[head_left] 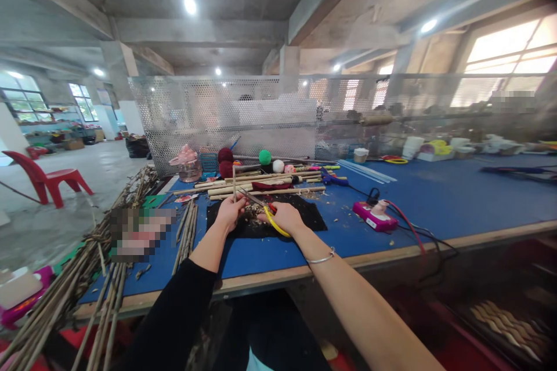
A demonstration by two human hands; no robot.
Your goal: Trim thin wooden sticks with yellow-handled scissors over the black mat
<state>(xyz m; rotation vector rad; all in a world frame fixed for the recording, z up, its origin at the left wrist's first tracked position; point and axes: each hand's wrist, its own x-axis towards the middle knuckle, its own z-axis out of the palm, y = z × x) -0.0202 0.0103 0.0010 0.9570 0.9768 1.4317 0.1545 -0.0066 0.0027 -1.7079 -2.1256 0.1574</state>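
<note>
My left hand (230, 211) is closed round the lower part of a thin wooden stick (234, 182), which stands roughly upright. In my right hand (285, 217) is a pair of scissors (273, 222) with yellow handles; their blades reach left toward the stick, close to my left fingers. Whether the blades touch the stick I cannot tell. Below both hands lies a black cloth (308, 217) scattered with wood shavings (253, 211). Just beyond it are several peeled sticks (226, 190) and a dark red piece of cloth (272, 186).
Balls of yarn (265, 156) and a pink jar (188, 165) stand at the back, before a perforated metal screen (183, 110). A blue glue gun (333, 178) and a purple power strip (375, 217) with cords lie right. Bundled branches (82, 261) overhang the left table edge.
</note>
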